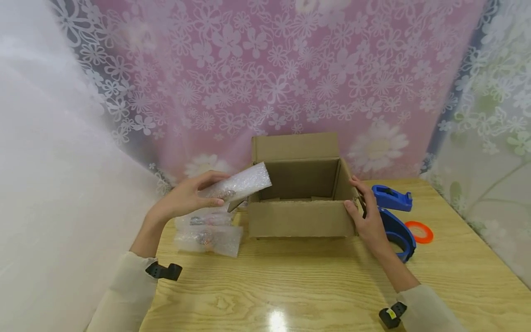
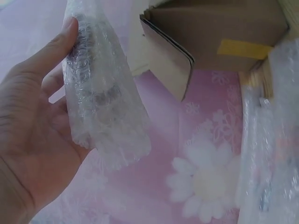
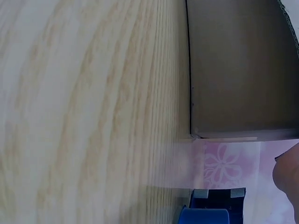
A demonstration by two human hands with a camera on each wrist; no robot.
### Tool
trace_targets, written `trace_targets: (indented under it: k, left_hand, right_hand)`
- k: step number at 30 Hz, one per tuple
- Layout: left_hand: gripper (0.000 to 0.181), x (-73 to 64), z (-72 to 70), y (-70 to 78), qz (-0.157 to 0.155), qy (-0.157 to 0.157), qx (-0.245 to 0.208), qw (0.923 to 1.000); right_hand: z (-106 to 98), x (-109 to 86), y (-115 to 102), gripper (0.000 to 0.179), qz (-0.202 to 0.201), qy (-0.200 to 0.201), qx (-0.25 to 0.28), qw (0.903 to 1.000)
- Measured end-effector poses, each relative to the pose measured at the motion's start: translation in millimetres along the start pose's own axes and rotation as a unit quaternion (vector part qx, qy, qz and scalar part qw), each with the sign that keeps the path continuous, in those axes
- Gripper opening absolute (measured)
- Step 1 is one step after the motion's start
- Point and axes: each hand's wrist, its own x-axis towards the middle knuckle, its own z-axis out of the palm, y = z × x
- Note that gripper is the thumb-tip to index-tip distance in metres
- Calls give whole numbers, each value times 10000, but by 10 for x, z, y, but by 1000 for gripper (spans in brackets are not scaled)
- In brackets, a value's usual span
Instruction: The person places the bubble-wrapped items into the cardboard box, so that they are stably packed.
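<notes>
Head view shows me the left hand (image 1: 184, 198) gripping a bubble-wrapped packet (image 1: 246, 182) between fingers and thumb, raised beside the left side of an open cardboard box (image 1: 300, 219). My right hand (image 1: 369, 223) grips the box's right side, thumb at its near corner. The box stands toward the far edge of the counter (image 1: 249, 281). More wrapped packets (image 1: 226, 242) lie by the counter's left edge; toward its right edge I see two blue dispensers (image 1: 390, 198) and an orange ring (image 1: 425, 238).
</notes>
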Motion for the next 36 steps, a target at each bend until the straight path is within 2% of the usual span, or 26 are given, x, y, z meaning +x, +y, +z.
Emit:
trace_targets:
  k: [3,8,22,30,36]
  left_hand:
    - [66,162,21,51,113,39,-82,9999]
    - [67,433,80,174,221,218,45,9995]
    - [65,1087,397,416,502,452,89,9977]
    - [68,1372,641,508,664,406,147,9969]
    - [68,1510,836,440,668,250,-59,9974]
  right_hand:
    - [13,-5,-11,58,-19,16,39,10000]
    - [19,-12,-8,57,53,69,87,9999]
    - [52,21,14,58,-10,222,223,9995]
    - [59,20,6,57,-26,236,223,9995]
    - [63,8,-6,57,-60,230,226,9995]
